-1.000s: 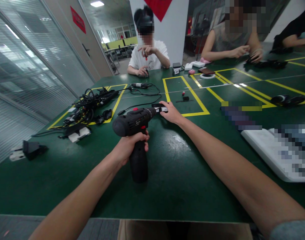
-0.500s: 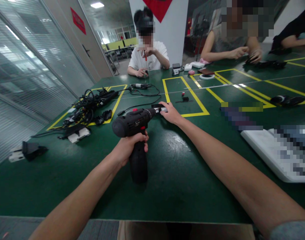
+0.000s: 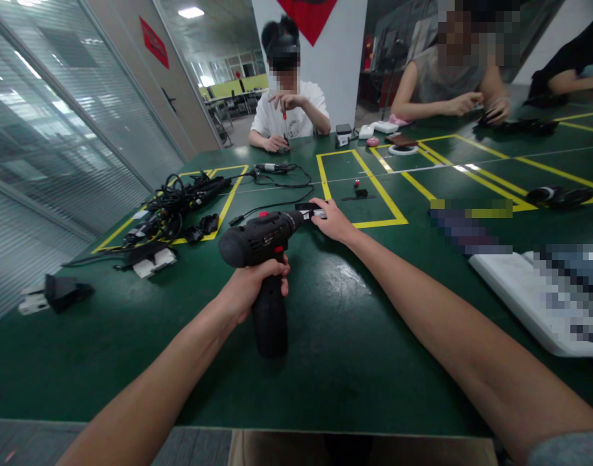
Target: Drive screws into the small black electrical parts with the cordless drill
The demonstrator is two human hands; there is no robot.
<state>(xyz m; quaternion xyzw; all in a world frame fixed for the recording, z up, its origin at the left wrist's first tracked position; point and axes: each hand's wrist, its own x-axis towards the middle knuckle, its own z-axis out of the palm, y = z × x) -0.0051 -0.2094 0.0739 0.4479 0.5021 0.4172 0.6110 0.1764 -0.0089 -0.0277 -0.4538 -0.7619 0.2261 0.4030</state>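
Observation:
My left hand (image 3: 256, 283) is wrapped round the grip of a black cordless drill (image 3: 262, 243) held above the green table (image 3: 355, 323). The drill's nose points away from me toward a small black and white part (image 3: 310, 210) lying on the table. My right hand (image 3: 331, 220) rests on that part, fingers curled over it and holding it at the drill's tip. A red button shows on top of the drill.
A tangle of black cables and adapters (image 3: 173, 204) lies at the left inside yellow tape lines. A black plug (image 3: 58, 289) sits far left. A white slab (image 3: 529, 291) lies at the right. Other people work at the far edge.

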